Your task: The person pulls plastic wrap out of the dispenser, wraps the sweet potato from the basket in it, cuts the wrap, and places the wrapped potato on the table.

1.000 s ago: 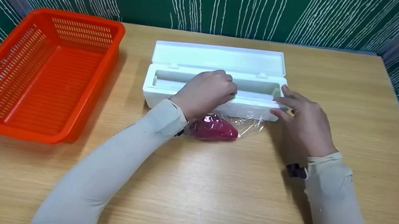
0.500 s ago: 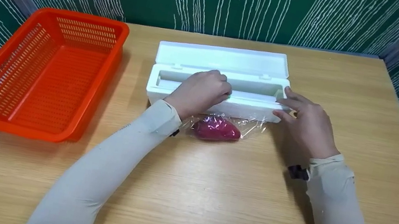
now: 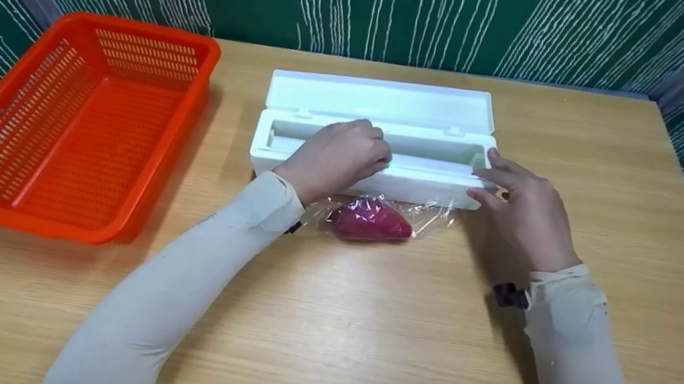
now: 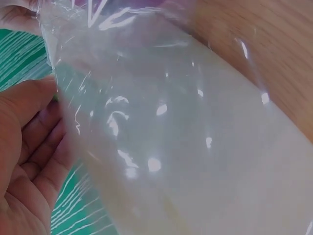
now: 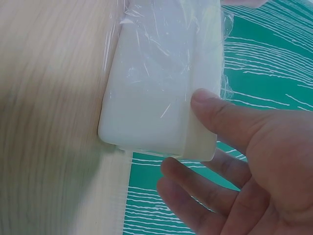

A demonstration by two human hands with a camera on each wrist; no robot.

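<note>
A long white plastic wrap dispenser [image 3: 434, 186] lies on the table with its hinged lid [image 3: 379, 100] folded back. Clear plastic wrap [image 3: 440, 215] drapes over its front side, and a dark pink-red lump [image 3: 372, 220] sits inside the film in front. My left hand [image 3: 340, 155] is at the dispenser's front rim, fingers curled. Between its thumb and fingers a small green slider [image 4: 50, 102] peeks out, mostly hidden. At the dispenser's right end, my right hand [image 3: 528, 214] holds the corner, its thumb [image 5: 210, 105] on the front face and the fingers around the end.
A large orange-red plastic basket [image 3: 90, 225] with slotted sides stands to the left of the dispenser on the wooden table [image 3: 347, 362]. Green panels with white streaks [image 3: 374, 8] border the table at the back and sides.
My left hand has slid a short way left along the dispenser's front rim. The right hand stays at the right end, and the pink-red lump stays in place.
</note>
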